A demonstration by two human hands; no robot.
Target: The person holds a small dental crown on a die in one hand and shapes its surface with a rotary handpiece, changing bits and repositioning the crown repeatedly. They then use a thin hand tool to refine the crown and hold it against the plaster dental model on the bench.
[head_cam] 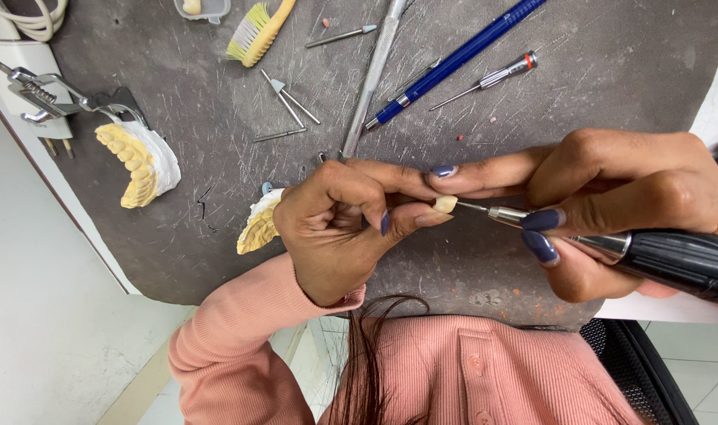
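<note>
My left hand point(335, 232) pinches a small cream-coloured artificial tooth point(445, 204) between thumb and fingertips. My right hand point(610, 189) grips a black and silver rotary handpiece point(681, 260), and its thin bur point(473, 208) touches the tooth from the right. An extended finger of my right hand rests against my left fingers above the tooth. A yellow and white dental cast point(258, 224) lies on the dark mat, partly hidden behind my left hand.
A scratched dark mat point(217, 157) covers the bench. On it lie a second cast on a metal articulator point(142, 161), a yellow brush point(256, 31), a blue pen point(453, 63), a long metal instrument point(370, 79), a small screwdriver point(492, 79) and several loose burs point(288, 102).
</note>
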